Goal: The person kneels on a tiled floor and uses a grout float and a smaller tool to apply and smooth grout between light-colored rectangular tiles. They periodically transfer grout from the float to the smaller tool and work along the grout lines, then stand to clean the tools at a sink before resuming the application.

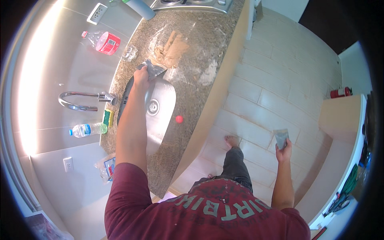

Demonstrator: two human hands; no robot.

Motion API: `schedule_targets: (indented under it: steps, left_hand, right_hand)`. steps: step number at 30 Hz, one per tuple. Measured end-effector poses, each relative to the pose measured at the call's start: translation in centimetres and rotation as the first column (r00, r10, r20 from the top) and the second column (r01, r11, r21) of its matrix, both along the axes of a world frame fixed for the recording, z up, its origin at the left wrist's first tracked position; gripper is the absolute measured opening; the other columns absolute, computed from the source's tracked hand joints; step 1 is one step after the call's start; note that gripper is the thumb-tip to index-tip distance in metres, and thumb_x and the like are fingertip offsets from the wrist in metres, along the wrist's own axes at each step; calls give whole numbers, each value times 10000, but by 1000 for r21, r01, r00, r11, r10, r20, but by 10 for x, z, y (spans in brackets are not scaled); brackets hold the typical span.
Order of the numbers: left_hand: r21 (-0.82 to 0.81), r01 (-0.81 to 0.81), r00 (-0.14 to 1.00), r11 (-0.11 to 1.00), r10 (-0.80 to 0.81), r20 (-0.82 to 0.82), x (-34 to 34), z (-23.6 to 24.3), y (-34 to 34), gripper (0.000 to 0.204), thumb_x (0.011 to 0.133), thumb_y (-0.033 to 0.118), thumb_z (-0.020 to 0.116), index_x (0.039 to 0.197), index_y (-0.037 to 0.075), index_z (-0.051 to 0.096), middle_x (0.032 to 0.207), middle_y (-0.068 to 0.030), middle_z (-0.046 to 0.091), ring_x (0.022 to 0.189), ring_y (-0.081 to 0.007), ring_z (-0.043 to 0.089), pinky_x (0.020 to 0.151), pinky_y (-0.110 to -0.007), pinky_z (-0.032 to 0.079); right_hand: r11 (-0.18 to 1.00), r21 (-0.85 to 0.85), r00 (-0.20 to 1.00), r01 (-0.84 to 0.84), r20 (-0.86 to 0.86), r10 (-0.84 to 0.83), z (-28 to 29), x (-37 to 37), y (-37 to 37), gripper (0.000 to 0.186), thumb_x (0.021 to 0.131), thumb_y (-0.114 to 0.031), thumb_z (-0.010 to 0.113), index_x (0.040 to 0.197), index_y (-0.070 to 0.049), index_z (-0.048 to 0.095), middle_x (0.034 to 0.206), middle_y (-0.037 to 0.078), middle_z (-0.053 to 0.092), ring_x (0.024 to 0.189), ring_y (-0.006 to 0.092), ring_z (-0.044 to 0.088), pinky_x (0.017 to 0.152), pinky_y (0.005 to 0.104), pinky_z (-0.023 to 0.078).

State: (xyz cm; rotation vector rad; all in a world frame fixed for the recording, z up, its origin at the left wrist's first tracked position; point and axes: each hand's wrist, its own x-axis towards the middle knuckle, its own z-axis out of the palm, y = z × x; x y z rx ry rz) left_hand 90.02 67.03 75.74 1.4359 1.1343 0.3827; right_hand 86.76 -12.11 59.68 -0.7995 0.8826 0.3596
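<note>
My left hand (141, 74) grips a dark grey crumpled item (154, 68) at the top end of the steel sink (160, 120), beside a crumpled brown paper or cloth (170, 48) on the speckled counter. My right hand (284, 153) is closed around a greyish flat packet (281, 137), held out over the tiled floor at my right side. A small pink round object (179, 119) lies on the counter right of the sink. White smears (209, 73) mark the counter near the brown item.
Along the wall are a faucet (80, 106), sponge (107, 118), water bottle (88, 129), red-labelled bottle (108, 43) and grey cylinder (140, 8). A hob (192, 5) is at the top. Across the tiled floor (264, 72) are a shelf unit (340, 112) and fire extinguisher (341, 92).
</note>
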Motion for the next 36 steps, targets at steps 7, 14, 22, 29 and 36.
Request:
schedule_targets:
  steps: [7,14,22,29,36]
  left_hand:
    - [9,213,964,977,-208,-164,74,-5,95,384,1045,268,618,1203,-81,643,974,-127,706,823,-229,690,716,-439,557]
    - [143,682,704,718,-589,-398,167,38,34,421,1032,357,628,1152,-39,704,1004,-124,739,866,-212,703,781,-405,559]
    - [423,906,385,-3,-408,-828,178,140,-118,377,1050,308,552,1195,-15,682,990,-242,723,951,-383,716,829,-483,582]
    - [636,656,633,-406,-164,-757,90,88,-168,308,970,145,564,1249,17,589,998,-142,721,874,-352,729,765,-459,594]
    - [405,899,373,-164,-198,-907,68,92,-180,373,944,87,551,1302,-13,531,1043,-184,695,881,-344,737,748,-451,598]
  right_hand:
    - [986,-143,990,84,-100,-99,-14,-25,-42,320,983,-340,607,1251,-165,614,1215,-29,668,1037,157,618,874,369,452]
    - [989,-142,980,50,-186,-76,-18,-29,-39,244,967,-288,629,1179,-168,621,1141,-23,673,1036,147,619,819,350,487]
    - [988,-72,988,-134,-86,128,-24,25,3,277,969,-322,615,1207,-181,625,1155,-29,683,1052,172,631,874,366,462]
    - [984,-47,984,-172,-57,170,-28,51,40,281,991,-285,589,1222,-132,638,1155,25,712,1006,203,683,853,375,526]
    - [982,-23,981,-185,-64,184,-22,55,64,267,999,-261,577,1209,-107,639,1147,44,716,1006,219,696,847,381,552]
